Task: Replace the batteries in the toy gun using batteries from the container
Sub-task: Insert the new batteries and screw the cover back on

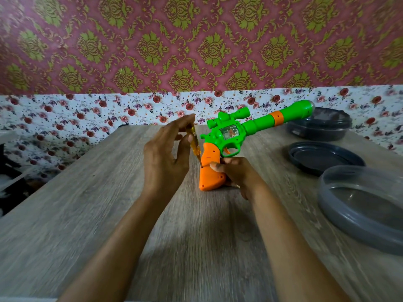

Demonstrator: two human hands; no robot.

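One screwdriver (pixel 194 143) — left hand (pixel 166 154); toy gun (pixel 232 132) — right hand (pixel 236 173).

Toy gun (pixel 231 136) mid-table (pixel 87 214); containers (pixel 362 205) right; screwdriver (pixel 194 144) left.

The near container (pixel 349 227) runs off the right edge, and the far container's (pixel 320 129) contents are blurred

Soft, even light fills my feed; a faint shadow lies on the grey wood-grain tabletop (pixel 76 214), smeared toward the edges where the wide lens bends lines.
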